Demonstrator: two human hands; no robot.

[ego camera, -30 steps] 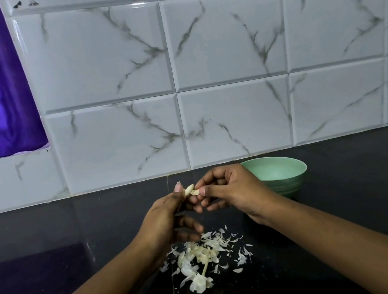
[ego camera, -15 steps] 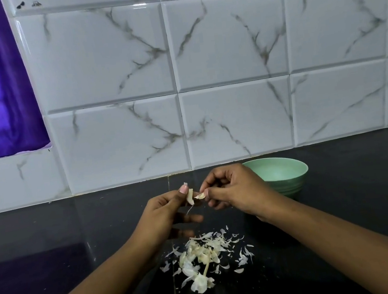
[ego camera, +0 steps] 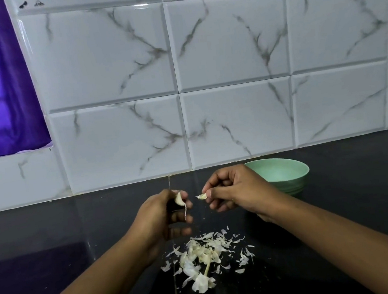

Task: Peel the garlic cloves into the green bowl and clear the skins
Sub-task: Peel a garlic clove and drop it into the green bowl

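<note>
My left hand has its grip round a pale garlic clove trailing a skin strip; my right hand pinches a small papery skin flake just beside it.

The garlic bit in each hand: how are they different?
The plump whitish garlic clove in the left hand is bigger, the pale curled flake pinched by the right hand smaller and thinner. The clove trails a thin strand; the flake has none. Both are pale and held over the black counter.
</note>
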